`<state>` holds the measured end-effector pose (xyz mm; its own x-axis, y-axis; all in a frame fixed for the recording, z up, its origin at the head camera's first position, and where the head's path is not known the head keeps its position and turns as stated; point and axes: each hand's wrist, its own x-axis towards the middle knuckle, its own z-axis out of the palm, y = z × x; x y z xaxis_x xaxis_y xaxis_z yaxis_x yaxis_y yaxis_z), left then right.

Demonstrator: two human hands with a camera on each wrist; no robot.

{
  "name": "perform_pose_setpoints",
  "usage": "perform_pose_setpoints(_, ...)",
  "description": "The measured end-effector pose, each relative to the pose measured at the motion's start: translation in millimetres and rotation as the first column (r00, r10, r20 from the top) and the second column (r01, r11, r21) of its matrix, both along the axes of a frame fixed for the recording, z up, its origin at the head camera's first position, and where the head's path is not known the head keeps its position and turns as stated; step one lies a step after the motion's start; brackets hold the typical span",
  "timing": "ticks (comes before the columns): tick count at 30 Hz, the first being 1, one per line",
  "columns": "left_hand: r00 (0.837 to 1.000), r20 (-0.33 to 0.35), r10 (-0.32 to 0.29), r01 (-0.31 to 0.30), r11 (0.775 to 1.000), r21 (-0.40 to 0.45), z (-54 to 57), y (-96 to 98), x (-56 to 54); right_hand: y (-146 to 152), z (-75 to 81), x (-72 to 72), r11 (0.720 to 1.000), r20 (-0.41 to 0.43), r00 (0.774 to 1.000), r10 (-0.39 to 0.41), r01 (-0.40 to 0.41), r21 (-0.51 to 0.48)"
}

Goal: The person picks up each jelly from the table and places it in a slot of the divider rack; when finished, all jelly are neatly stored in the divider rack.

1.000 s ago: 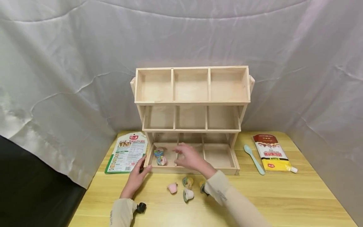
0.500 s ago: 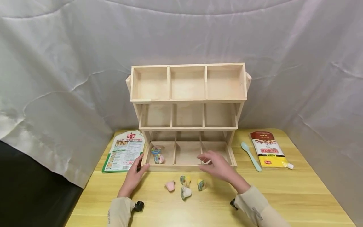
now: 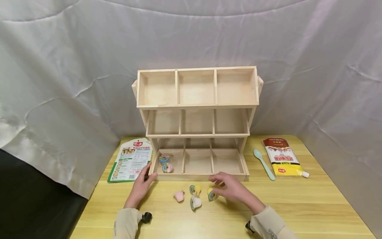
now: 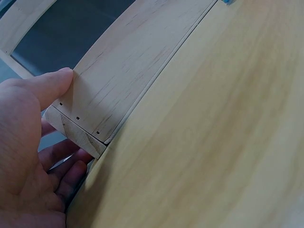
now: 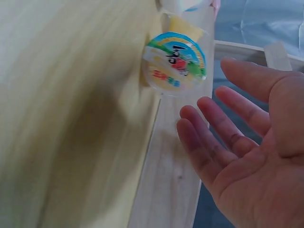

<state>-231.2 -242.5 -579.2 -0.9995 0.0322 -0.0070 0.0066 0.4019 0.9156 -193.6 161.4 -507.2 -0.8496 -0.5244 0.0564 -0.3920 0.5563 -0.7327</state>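
A three-tier wooden organizer with open compartments stands at the back of the table. My left hand holds its lower left front corner; in the left wrist view, the thumb lies against the front board and the fingers bend round the side. My right hand hovers by a yellow jelly cup, fingers loosely bent and holding nothing. The right wrist view shows that cup's printed lid just past the fingertips. Left of it lie another yellow cup, a white cup and a pink cup.
Two jelly cups, one blue-lidded and one pink, sit in the bottom left compartment. A green-edged packet lies left of the organizer. On the right are a pale green spoon and a spouted pouch.
My right hand has moved from over the bottom tray rightward, then down toward the yellow cup on the table. The left hand keeps its hold. The view has shifted slightly.
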Motion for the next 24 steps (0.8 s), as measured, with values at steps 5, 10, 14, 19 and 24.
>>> perform_pose_setpoints(5,1.0,-0.002,0.003,-0.003,1.0,-0.016,-1.2,-0.8,-0.5,0.1,-7.1,0.3,1.0,0.025,0.999,0.025,-0.025,0.008)
perform_pose_setpoints(10,1.0,-0.008,0.004,-0.004,1.0,-0.022,-2.5,-1.2,-0.9,-2.3,-12.8,0.3,0.999,0.012,0.999,0.031,-0.032,0.042)
perform_pose_setpoints(14,1.0,-0.001,0.009,-0.009,1.0,-0.021,-1.5,-0.6,-0.5,-3.5,-17.4,1.3,0.997,-0.023,0.999,0.033,-0.031,0.069)
perform_pose_setpoints(19,1.0,0.006,0.01,-0.01,1.0,-0.002,-0.3,0.2,-0.1,-4.4,-21.9,0.9,0.995,-0.034,0.999,0.024,-0.02,0.101)
perform_pose_setpoints(24,1.0,0.0,0.008,-0.008,1.0,0.005,-0.6,0.5,-0.7,-5.5,-22.8,-1.4,0.994,-0.028,0.999,0.031,-0.028,0.104)
